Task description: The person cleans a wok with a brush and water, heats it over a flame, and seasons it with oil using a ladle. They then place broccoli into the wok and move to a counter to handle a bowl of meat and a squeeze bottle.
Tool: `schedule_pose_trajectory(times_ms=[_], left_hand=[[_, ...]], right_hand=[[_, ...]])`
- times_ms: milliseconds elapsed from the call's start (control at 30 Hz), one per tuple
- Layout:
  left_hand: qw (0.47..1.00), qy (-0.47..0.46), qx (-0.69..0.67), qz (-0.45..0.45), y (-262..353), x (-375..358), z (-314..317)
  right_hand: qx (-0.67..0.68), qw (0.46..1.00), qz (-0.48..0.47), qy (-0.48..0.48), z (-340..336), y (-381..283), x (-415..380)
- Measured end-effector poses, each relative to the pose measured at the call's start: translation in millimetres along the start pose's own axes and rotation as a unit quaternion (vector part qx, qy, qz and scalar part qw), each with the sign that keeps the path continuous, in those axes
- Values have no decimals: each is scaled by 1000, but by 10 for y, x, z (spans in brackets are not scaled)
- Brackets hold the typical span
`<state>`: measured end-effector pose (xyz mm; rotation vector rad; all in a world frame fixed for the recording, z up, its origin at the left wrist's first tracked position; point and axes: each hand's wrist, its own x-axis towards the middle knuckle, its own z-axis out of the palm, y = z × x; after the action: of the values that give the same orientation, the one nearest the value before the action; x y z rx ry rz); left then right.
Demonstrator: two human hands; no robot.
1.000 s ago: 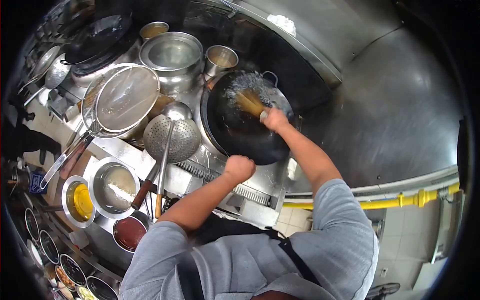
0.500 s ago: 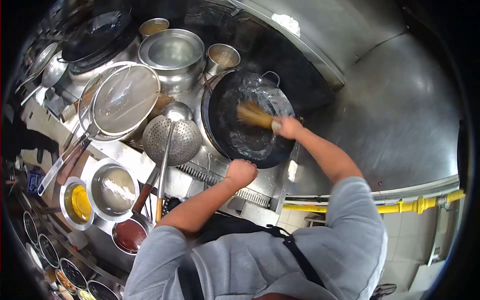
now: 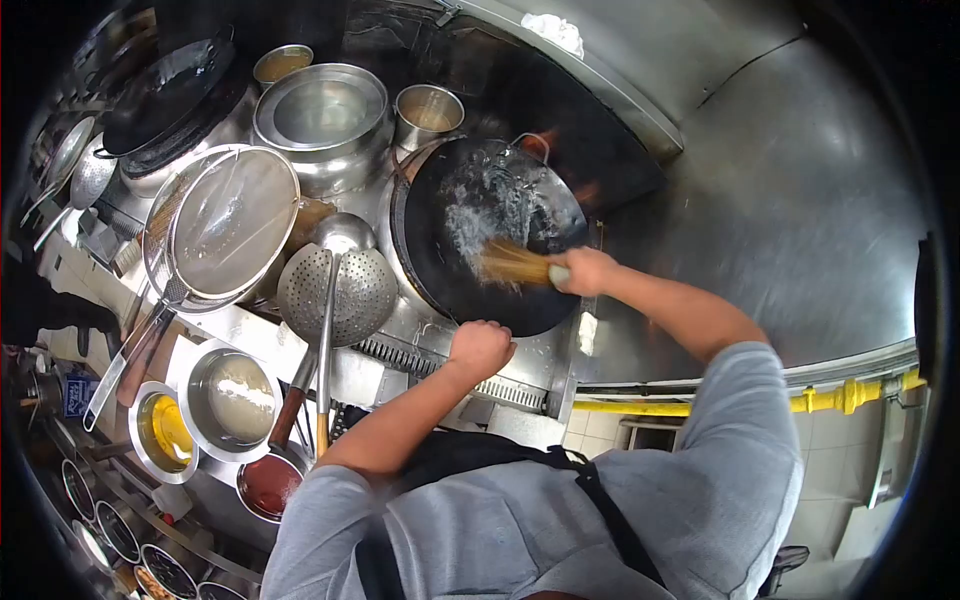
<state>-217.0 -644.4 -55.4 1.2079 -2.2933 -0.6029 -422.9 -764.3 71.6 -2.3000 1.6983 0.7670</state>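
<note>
A dark wok [image 3: 450, 270] sits tilted on the burner, with water and pale foam inside. My left hand [image 3: 482, 348] is a closed fist at its near rim; the grip covers the part of the wok it holds. With my right hand [image 3: 588, 271] I hold a bamboo wok brush [image 3: 515, 263] by its bound end, closed around it. The brush's splayed bristles are against the inside of the wok, slightly blurred. On the far rim a loop handle [image 3: 535, 145] shows, with an orange glow of flame behind it.
To the left lie a perforated skimmer [image 3: 340, 300] with a ladle [image 3: 343, 235] on it and mesh strainers [image 3: 235, 225]. Behind stand a large steel pot [image 3: 320, 110] and a small pot [image 3: 430, 112]. Bowls of yellow liquid [image 3: 168, 432] and red sauce [image 3: 270, 487] are near my left elbow.
My right hand and the brush have moved slightly down and right within the wok. An orange flame glow has appeared behind the far rim. My left hand stays at the near rim.
</note>
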Motion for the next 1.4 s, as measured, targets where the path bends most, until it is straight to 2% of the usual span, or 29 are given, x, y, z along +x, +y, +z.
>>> schedule_pose_trajectory(times_ms=[33, 100, 167, 233, 267, 333, 367, 400, 433, 467, 500, 533, 567, 600, 633, 700, 767, 800, 833, 900, 933, 967, 1000, 1033, 1067, 1167, 1267, 1400], left_hand=[[1000, -2, 2, 0, 10, -12, -32], [995, 89, -47, -7, -11, -9, -78], [995, 85, -55, -7, -46, -20, -70], [994, 90, -68, -7, -83, 24, -40], [993, 100, -66, -5, -97, 28, 3], [992, 107, -60, 11, -115, 6, 33], [993, 104, -56, 21, -147, 10, 15], [989, 117, -80, 30, -152, -15, 24], [986, 130, -102, 36, -169, -40, 19], [986, 130, -95, 37, -194, -17, -29], [990, 87, -108, 31, -212, -4, -94], [991, 44, -121, 23, -209, 3, -131], [992, 41, -113, 26, -207, 18, -100], [994, 45, -97, 16, -204, 28, -28], [996, 49, -74, 10, -207, 47, -22], [998, 38, -24, -45, -69, 60, -72], [999, 46, 12, -13, -58, 34, -17], [999, 32, 22, 0, -43, -42, -66], [997, 61, 32, 19, -1, -123, -142], [991, 107, 65, 54, 168, -273, -428], [987, 120, 56, 89, 194, -356, -536], [983, 130, 44, 122, 203, -439, -624], [983, 117, 54, 128, 218, -526, -708], [983, 106, 65, 133, 226, -603, -781], [983, 85, 83, 142, 219, -665, -844], [976, 58, 121, 173, 239, -754, -960], [970, 36, 138, 199, 295, -783, -1046], [964, 13, 154, 219, 406, -780, -1074]], right_hand=[[3, 1000, -1, 0, -29, 79, -11], [-126, 992, 21, 9, -148, 248, 132], [-103, 991, 63, 62, -220, 212, 778], [43, 995, 72, 46, -371, 48, 1169], [48, 995, 80, 44, -388, -59, 975], [120, 986, 88, -72, -451, -364, 306], [111, 993, 17, -30, -221, -241, 102], [27, 997, -64, -17, -205, -178, -156], [32, 997, -64, -15, -201, -60, -219], [-17, 999, -30, -24, -249, 63, -207], [-63, 998, 5, -31, -291, 135, -138], [-82, 996, 40, -15, -241, 209, 277], [-101, 992, 75, 1, -189, 207, 715], [34, 994, 93, 49, -223, 10, 870], [172, 974, 108, 102, -276, -190, 983], [401, 902, 112, 116, 29, -542, 808], [423, 906, -35, 15, 323, -505, 500], [417, 906, -65, -23, 287, -480, 118], [372, 923, -74, -71, 187, -390, -223], [204, 967, -147, 48, 347, 18, -562], [141, 975, -147, 86, 249, 134, -877], [193, 977, -56, 67, 110, 156, -1222], [142, 982, -37, 120, 175, 313, -1340], [189, 973, 8, 131, 230, 452, -1435], [243, 955, 61, 158, 266, 554, -1547], [368, 897, 195, 144, 102, 531, -1889], [416, 861, 221, 194, 334, 638, -1806], [450, 841, 250, 167, 531, 671, -1616]])
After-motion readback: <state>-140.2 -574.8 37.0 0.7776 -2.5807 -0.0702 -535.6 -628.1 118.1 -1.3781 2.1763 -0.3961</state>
